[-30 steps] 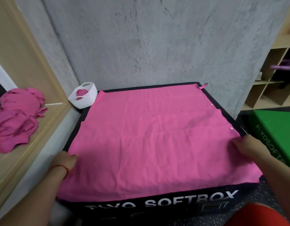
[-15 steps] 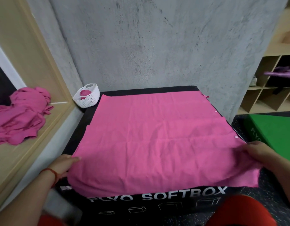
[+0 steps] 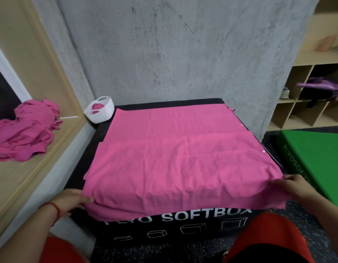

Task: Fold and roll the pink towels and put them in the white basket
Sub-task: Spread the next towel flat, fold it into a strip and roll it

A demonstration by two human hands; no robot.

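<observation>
The pink towel (image 3: pixel 175 158) lies spread flat over the top of the black soft box (image 3: pixel 192 223), covering nearly all of it, with its near hem hanging a little over the box's front edge, just above the white lettering. The left hand (image 3: pixel 71 201) pinches the towel's near-left corner at the box's front-left corner. The right hand (image 3: pixel 295 188) grips the near-right corner beside the box's front-right corner and holds it slightly off the surface, so the cloth puckers there. This looks like the start of the first fold. To do it well, I judge that both corners should rise together and travel toward the box's far edge at the same pace, landing squarely on the far corners so that the side hems line up. The light creases across the middle want smoothing before any rolling, and the small white snaps along the hem at the box's right side are probably better folded inside. An uneven pull would likely skew the fold and give a lopsided roll. The white basket (image 3: pixel 105 115) sits just off the box's far-left corner with one rolled towel (image 3: pixel 97 107) in it. A heap of pink towels (image 3: pixel 25 135) waits on the wooden ledge (image 3: pixel 31 177) left of the box, and a green box (image 3: pixel 316 154) lies to its right.
</observation>
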